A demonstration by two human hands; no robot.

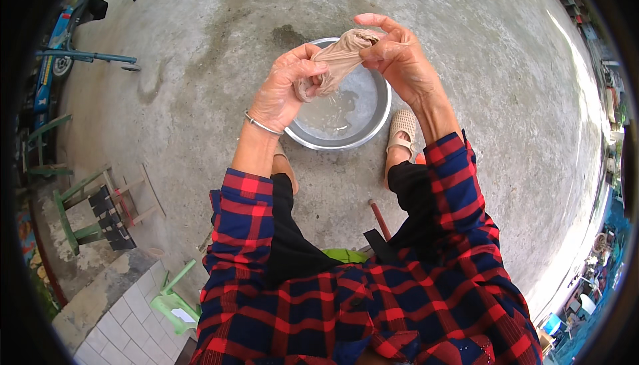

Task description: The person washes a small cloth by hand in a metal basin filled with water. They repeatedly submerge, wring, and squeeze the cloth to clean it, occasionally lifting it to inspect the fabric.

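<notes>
Between my hands, above the basin, a wet beige piece of thin cloth, by its tubular shape a sock [343,58], is stretched and twisted. My left hand [287,84] is closed on its lower left end, with thumb and fingers pinching the fabric. At the upper right end my right hand [403,58] pinches the sock between thumb and fingers, its index finger lifted. Below them a round metal basin [385,108] stands on the floor, holding cloudy, rippled water. The sock and hands hide the basin's upper left part.
My feet in beige woven shoes [401,132] flank the basin. A reddish stick [379,220] lies between my legs. At left are a wooden stool [100,208], a green plastic chair [176,305] and a blue-framed wheeled thing [63,52]. Assorted clutter [586,305] lines the right edge.
</notes>
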